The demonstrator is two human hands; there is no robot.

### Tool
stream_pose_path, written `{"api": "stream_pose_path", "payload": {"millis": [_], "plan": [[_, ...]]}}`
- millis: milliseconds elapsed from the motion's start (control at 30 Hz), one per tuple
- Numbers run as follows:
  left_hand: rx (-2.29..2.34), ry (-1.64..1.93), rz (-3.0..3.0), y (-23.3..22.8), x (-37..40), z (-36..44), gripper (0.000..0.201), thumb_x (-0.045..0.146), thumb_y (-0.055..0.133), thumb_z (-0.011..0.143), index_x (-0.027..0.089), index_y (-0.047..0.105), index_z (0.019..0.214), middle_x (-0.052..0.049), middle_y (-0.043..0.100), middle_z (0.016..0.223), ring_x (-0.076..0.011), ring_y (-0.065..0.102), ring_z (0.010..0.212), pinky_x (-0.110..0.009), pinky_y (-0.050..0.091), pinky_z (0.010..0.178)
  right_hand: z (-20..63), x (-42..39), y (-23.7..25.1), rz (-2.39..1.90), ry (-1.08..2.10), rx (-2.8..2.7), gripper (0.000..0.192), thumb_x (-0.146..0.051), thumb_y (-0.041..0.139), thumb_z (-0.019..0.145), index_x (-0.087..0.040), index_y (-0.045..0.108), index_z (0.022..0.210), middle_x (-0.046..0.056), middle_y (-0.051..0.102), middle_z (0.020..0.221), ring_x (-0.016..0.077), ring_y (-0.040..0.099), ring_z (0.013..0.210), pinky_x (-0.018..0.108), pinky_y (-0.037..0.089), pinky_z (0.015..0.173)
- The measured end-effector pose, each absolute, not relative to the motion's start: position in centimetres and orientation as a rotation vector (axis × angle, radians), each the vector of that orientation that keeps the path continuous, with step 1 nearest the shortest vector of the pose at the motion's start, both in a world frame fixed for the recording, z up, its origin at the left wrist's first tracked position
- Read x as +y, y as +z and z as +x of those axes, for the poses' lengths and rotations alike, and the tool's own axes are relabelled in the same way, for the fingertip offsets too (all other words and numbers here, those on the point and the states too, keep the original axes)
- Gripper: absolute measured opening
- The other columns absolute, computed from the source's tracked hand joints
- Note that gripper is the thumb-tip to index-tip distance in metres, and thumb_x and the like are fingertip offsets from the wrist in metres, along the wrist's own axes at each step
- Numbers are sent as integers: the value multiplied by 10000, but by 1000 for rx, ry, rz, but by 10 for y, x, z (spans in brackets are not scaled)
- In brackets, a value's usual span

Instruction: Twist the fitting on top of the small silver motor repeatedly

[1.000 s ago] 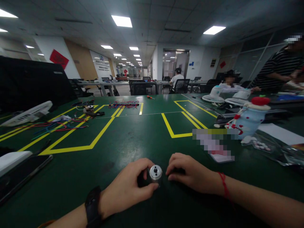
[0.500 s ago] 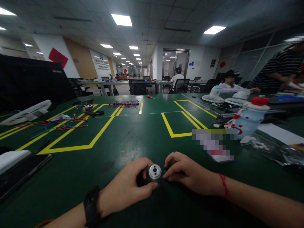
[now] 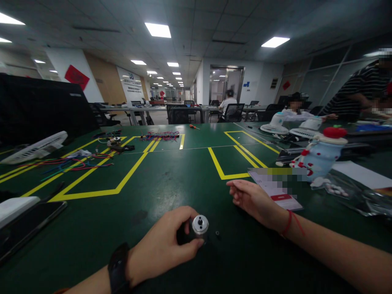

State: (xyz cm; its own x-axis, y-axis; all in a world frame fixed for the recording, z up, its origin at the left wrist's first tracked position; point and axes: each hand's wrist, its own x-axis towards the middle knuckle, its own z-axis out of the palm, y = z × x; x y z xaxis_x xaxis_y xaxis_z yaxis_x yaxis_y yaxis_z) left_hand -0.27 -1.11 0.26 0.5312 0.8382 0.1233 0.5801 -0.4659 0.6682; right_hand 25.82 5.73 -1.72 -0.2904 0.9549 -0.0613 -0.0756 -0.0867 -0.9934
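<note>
Head view: the green table (image 3: 171,179) is filling most of the frame, yellow tape lines (image 3: 101,190) marking boxes across it. A white fan (image 3: 35,148) is lying at far left, coloured wires (image 3: 73,163) beside it. A white-and-red doll (image 3: 318,153) is standing at right, behind a blurred card (image 3: 277,190). A dark phone (image 3: 26,224) is lying at the near left edge. The left hand (image 3: 165,245), black watch (image 3: 118,267) at its wrist, is curling its grip around a small silver motor (image 3: 199,225) standing on the table at near centre, thumb and fingers closing on its sides. The right hand (image 3: 255,200), red string on its wrist, is hovering apart from the motor, fingers loosely extended, gripping nothing. A tiny dark part (image 3: 217,233) is lying just beside the motor.
</note>
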Motion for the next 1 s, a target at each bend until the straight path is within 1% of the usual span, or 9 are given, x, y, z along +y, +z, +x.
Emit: {"api": "stream_pose_path", "payload": {"millis": [67, 167, 233, 267, 333, 533, 767, 900, 1000], "plan": [[1158, 600, 2207, 3, -11, -3, 152, 189, 650, 777, 193, 579, 912, 17, 570, 817, -156, 509, 724, -248, 381, 631, 260, 59, -17, -1044, 1511, -1315, 267, -389, 480, 927, -195, 641, 1017, 22, 564, 838, 113, 514, 657, 266, 428, 622], [1150, 595, 2205, 4, -11, -3, 170, 191, 654, 774, 194, 584, 929, 16, 579, 821, -156, 512, 723, -246, 381, 628, 256, 45, -7, -1031, 1479, -1534, 189, -325, 617, 847, -166, 683, 925, 32, 581, 831, 124, 512, 657, 265, 405, 596], [1144, 599, 2210, 4, -11, -3, 170, 193, 656, 777, 193, 588, 932, 15, 582, 821, -156, 511, 721, -245, 379, 625, 251, 31, 1, -931, 1205, -2132, 162, -261, 684, 788, -180, 703, 927, 40, 588, 931, 145, 534, 753, 282, 422, 673], [1139, 603, 2211, 4, -11, -3, 168, 193, 657, 779, 193, 590, 933, 15, 583, 820, -155, 510, 721, -244, 379, 625, 248, 25, 4, -885, 1068, -2288, 184, -229, 712, 754, -184, 705, 932, 44, 582, 966, 165, 539, 829, 299, 428, 739], [1119, 612, 2208, 3, -10, -2, 175, 188, 657, 785, 198, 593, 948, 18, 585, 829, -152, 508, 722, -243, 382, 628, 243, 17, 7, -832, 885, -2450, 154, -188, 695, 762, -183, 701, 916, 43, 568, 988, 169, 540, 875, 303, 435, 777], [1100, 609, 2231, 2, -7, -2, 160, 223, 670, 810, 215, 594, 951, 30, 574, 825, -147, 502, 709, -245, 371, 620, 225, 12, 15, -824, 781, -2147, 108, -185, 626, 853, -184, 658, 956, 29, 546, 965, 133, 541, 858, 250, 454, 720], [1084, 590, 2256, 0, -8, 0, 183, 234, 658, 830, 221, 583, 996, 26, 577, 852, -151, 514, 728, -250, 371, 632, 208, 4, 22, -774, 681, -2262, 163, -123, 629, 816, -189, 661, 962, 20, 557, 940, 137, 546, 849, 272, 439, 741], [1099, 585, 2269, 0, -8, 0, 147, 241, 658, 830, 215, 584, 954, 28, 563, 818, -150, 504, 706, -249, 363, 617, 209, 2, 26, -864, 719, -2244, 117, -175, 612, 839, -195, 673, 937, 23, 550, 927, 140, 539, 814, 272, 432, 693], [1107, 590, 2273, -1, -9, 0, 130, 248, 657, 831, 208, 581, 928, 28, 552, 794, -148, 495, 692, -247, 360, 611, 212, 3, 28, -857, 766, -2217, 129, -191, 627, 823, -207, 692, 933, 27, 540, 946, 147, 528, 826, 281, 421, 707]]}}
